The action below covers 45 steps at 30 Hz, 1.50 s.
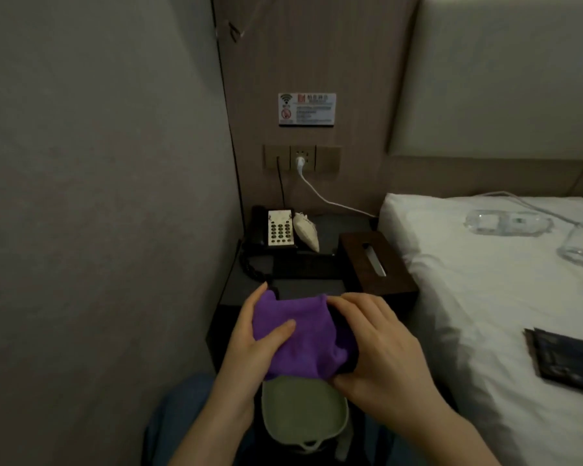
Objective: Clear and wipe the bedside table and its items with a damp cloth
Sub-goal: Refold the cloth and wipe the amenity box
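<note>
My left hand point(249, 341) and my right hand point(384, 344) both grip a purple cloth point(303, 334), which is wrapped around a dark object point(345, 359). Most of that object is hidden, so I cannot tell what it is. I hold them just in front of the dark bedside table point(236, 290). On the table stand a black telephone point(273, 230) with a pale keypad and a coiled cord, a small white pouch point(305, 232), a flat black item point(303, 267) and a dark wooden tissue box point(374, 264).
A pale green basin point(303, 415) sits below my hands. A wall closes in the left side. The bed on the right holds a plastic bottle point(509, 223), a glass point(579, 250) and a dark booklet point(566, 361). A white cable point(320, 193) runs from the wall socket.
</note>
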Tool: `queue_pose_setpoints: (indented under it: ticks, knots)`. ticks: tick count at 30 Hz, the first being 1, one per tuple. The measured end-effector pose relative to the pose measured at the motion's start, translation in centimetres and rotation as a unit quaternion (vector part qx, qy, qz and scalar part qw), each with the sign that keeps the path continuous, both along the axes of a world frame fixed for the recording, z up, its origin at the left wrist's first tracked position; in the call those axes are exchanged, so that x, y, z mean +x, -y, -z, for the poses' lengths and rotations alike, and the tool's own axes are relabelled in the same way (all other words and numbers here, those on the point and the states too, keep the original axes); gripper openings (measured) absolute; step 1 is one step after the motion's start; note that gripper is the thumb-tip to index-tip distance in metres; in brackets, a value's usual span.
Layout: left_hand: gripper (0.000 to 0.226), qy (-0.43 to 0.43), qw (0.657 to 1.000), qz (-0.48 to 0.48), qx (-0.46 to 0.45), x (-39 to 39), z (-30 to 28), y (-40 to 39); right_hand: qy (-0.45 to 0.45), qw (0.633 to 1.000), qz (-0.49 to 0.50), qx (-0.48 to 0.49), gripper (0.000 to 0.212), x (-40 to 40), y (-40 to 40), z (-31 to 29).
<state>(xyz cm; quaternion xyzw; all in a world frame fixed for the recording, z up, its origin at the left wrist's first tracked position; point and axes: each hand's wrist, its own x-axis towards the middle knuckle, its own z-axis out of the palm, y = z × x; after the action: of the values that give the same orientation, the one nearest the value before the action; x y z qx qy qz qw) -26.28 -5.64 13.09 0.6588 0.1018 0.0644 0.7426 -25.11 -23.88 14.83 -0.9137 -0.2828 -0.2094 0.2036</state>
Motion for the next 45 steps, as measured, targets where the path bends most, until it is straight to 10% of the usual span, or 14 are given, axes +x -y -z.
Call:
queue_pose_setpoints:
  ticks: [9, 13, 21, 25, 33, 45]
  knots:
    - [0.038, -0.03, 0.993, -0.088, -0.069, -0.9, 2.8, 0.0, -0.081, 0.995, -0.064, -0.004, 0.108, 1.2, 0.2, 1.1]
    - [0.034, -0.041, 0.982, -0.139, -0.125, -0.8, 2.9, -0.7, -0.191, 0.962, -0.049, 0.19, 0.125, 1.1, 0.4, 1.9]
    - [0.053, -0.071, 0.963, -0.054, -0.253, 0.2, 1.7, 1.3, -0.454, 0.759, -0.123, 0.45, 0.089, 1.2, 0.3, 4.9]
    - [0.039, -0.08, 0.965, 0.017, -0.249, -1.0, 1.2, 1.8, -0.485, 0.589, -0.094, 0.64, 0.051, 1.2, -1.0, 5.6]
    - [0.045, -0.067, 0.994, 0.081, 0.034, -1.5, -1.0, 1.4, -0.538, 0.383, -0.069, 0.748, 0.065, 1.1, -2.2, 5.0]
    - [0.033, -0.048, 0.996, 0.053, 0.046, 0.5, -0.5, 1.7, -0.528, 0.455, -0.062, 0.714, 0.074, 2.0, -2.3, 4.9]
